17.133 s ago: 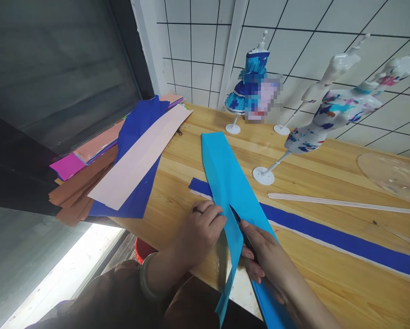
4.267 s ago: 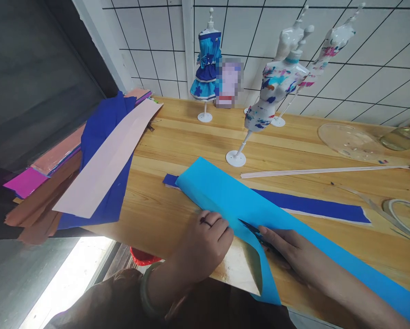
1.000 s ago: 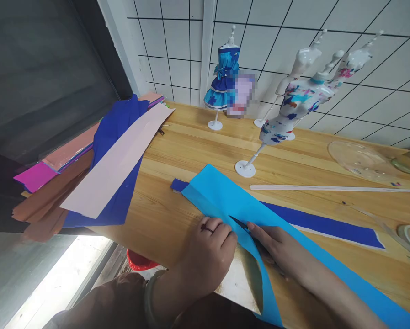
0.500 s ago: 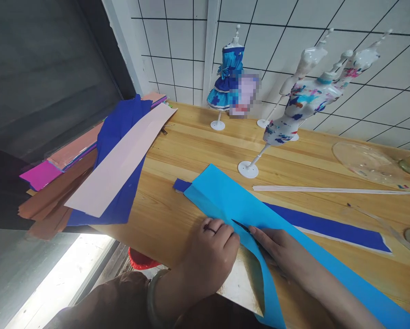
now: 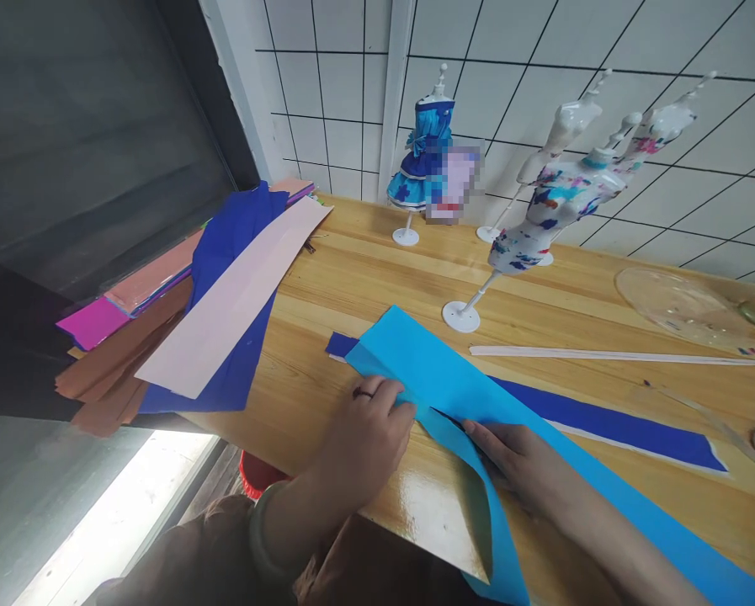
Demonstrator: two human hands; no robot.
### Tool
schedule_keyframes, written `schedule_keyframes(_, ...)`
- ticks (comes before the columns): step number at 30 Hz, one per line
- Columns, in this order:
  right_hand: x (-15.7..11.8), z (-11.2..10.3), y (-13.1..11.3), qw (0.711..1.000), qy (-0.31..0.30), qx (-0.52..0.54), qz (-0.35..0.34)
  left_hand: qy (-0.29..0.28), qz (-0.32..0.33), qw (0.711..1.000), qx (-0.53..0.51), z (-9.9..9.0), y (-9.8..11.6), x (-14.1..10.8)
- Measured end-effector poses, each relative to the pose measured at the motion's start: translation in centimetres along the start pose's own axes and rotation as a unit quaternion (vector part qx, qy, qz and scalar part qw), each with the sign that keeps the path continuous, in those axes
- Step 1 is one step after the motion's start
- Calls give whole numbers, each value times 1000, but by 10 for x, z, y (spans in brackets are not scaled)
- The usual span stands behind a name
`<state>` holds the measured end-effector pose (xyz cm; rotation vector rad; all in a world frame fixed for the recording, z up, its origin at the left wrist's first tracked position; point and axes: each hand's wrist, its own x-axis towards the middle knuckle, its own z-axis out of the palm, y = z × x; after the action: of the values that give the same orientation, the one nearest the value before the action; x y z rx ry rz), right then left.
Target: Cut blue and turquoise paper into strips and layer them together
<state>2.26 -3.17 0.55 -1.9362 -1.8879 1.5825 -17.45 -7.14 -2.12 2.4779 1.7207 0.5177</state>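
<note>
A long bright blue sheet of crepe-like paper (image 5: 478,370) lies slantwise over the table. My right hand (image 5: 509,454) is closed on a pair of scissors (image 5: 448,417); dark pointed blades show on the sheet, while the handles are hidden under my fingers. From the blades a cut strip (image 5: 500,526) curls down over the table's near edge. My left hand (image 5: 374,433), with a ring and a bracelet, has curled fingers gripping the sheet's near edge, left of the blades. Under the sheet, a dark blue strip (image 5: 630,431) sticks out on both sides.
Pale pink paper (image 5: 238,303) and dark blue paper (image 5: 225,219) lie piled at left with brown pieces (image 5: 118,358). Behind stand a dressed mini mannequin (image 5: 428,139) and paint-spotted mannequins (image 5: 550,202). A thin white strip (image 5: 560,353) and clear plate (image 5: 667,303) are at right.
My left hand has slid left along the sheet's near edge, away from the blades. My right hand and the scissors stay at about the same spot on the sheet. The view has shifted slightly.
</note>
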Motion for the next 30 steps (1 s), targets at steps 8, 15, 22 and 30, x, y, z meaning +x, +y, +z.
schedule_keyframes(8, -8, -2, -2, 998, -35, 46, 29, -9, 72, 997, 18, 8, -8, -5)
schedule_keyframes(15, -4, -2, -6, 999, -27, 22, 41, 36, 99, 994, 39, 6, -7, -7)
schedule_keyframes(22, 0, -1, -19, 999, -17, -2, 45, 62, 106, 992, 30, 8, -8, -7)
schedule_keyframes(30, 8, 1, -16, 999, -22, 9, 33, 48, 100, 993, 30, 12, -8, -8)
